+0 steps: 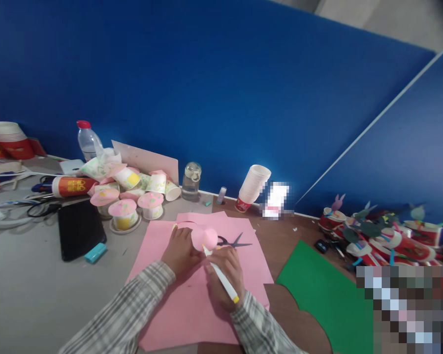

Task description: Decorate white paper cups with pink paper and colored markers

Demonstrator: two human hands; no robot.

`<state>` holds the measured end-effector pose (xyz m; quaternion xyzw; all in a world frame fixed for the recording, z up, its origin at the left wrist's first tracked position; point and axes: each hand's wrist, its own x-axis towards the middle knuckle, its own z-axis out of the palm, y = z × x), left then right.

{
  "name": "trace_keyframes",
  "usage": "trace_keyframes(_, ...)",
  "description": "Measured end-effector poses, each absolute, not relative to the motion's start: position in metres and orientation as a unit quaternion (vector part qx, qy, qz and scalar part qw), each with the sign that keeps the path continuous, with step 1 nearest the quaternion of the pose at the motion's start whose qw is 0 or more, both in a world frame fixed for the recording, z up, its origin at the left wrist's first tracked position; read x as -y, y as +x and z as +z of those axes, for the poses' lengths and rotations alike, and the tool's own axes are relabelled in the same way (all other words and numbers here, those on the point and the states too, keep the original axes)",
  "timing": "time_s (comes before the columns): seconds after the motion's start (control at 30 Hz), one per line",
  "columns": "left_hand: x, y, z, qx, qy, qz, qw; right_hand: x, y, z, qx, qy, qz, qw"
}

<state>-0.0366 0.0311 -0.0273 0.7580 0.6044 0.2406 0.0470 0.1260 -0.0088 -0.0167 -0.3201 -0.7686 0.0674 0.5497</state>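
Note:
Over the large pink paper sheets [192,314], my left hand [182,250] grips a small pink paper piece [205,238] made of rounded shapes. A white marker with a yellow end [225,282] is in my right hand [227,275], its tip touching the lower edge of the pink piece. Just beyond my right hand, dark scissors [239,241] lie on the pink sheets with their blades apart.
Decorated paper cups [123,209], a black tablet-like device [80,230] and a teal marker cap [95,252] are at left. Behind stand a glass bottle [191,183] and stacked cups [254,184]. Green paper [317,290] and red cup crafts [402,243] lie right.

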Motion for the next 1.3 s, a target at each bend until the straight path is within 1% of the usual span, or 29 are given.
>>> trace_keyframes(0.5,-0.0312,-0.0372,-0.0295,-0.597,0.762,0.248,0.038,0.0056,0.1237,-0.0151,0.764,-0.332,0.063,0.549)
trace_keyframes(0.77,-0.0309,-0.0365,-0.0286,-0.597,0.76,0.254,0.033,0.0055,0.1249,-0.0145,0.754,-0.324,0.064,0.567)
trace_keyframes(1.3,-0.0318,-0.0366,-0.0262,-0.595,0.76,0.259,0.045,0.0085,0.1279,-0.0123,0.741,-0.34,0.047,0.578)
